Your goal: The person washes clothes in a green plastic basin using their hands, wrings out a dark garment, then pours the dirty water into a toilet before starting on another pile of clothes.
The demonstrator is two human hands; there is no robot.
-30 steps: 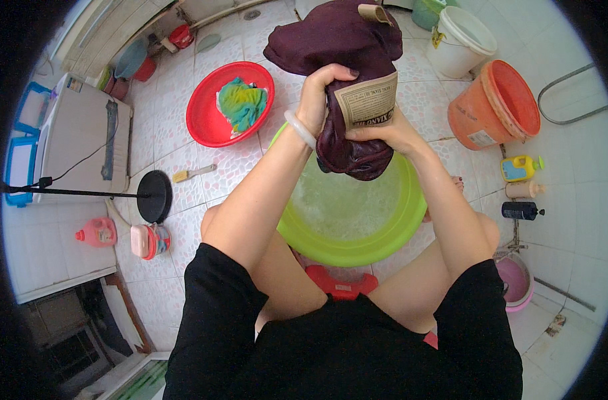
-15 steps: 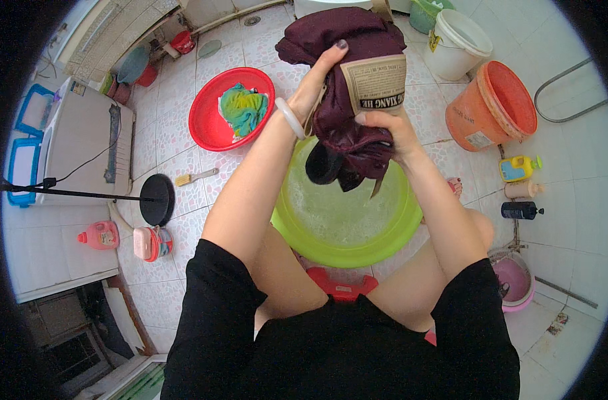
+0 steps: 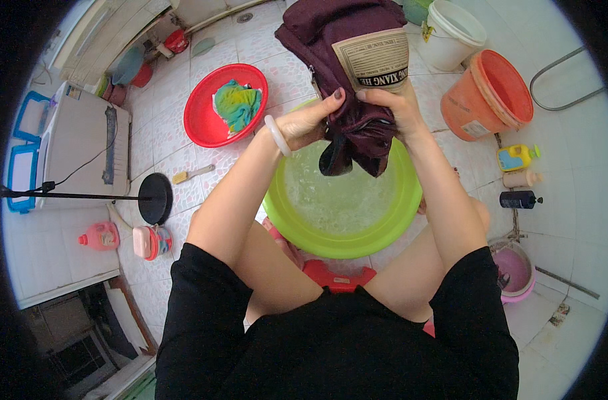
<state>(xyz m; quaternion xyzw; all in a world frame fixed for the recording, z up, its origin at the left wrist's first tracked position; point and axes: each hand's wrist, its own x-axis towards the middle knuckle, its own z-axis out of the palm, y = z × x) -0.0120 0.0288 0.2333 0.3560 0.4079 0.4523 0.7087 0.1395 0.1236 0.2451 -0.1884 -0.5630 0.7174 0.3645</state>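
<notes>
Maroon item: a dark maroon fabric item point(image 3: 317, 37) with a rectangular cream printed patch point(image 3: 377, 59) is held up in front of the body; its gathered lower end is seen over the far half of the green basin.
Left grip: the left edge of the item is gripped by the left hand point(image 3: 306, 125), closed narrow, thumb laid on the front; the fingertips are hidden behind the fabric.
Right grip: the item is pinched just below the patch by the right hand point(image 3: 401, 112), thumb in front, fingers mostly hidden behind.
Green basin: cloudy, bubbly water point(image 3: 340, 207) is contained in a round lime-green plastic basin point(image 3: 344, 249), set on the pale patterned tile floor point(image 3: 160, 143) between the legs.
Red basin: a crumpled yellow, green and blue cloth point(image 3: 238, 105) is held in a round red plastic basin point(image 3: 198, 120), left of the green basin's far rim.
Brush: a pale-bristled brush point(image 3: 192, 174) is laid flat on the floor, near the red basin's near rim.
Floor, right edge: a tilted orange plastic bucket point(image 3: 467, 100) is placed near the wall; a white plastic bucket point(image 3: 444, 47) is placed toward the far right corner.
</notes>
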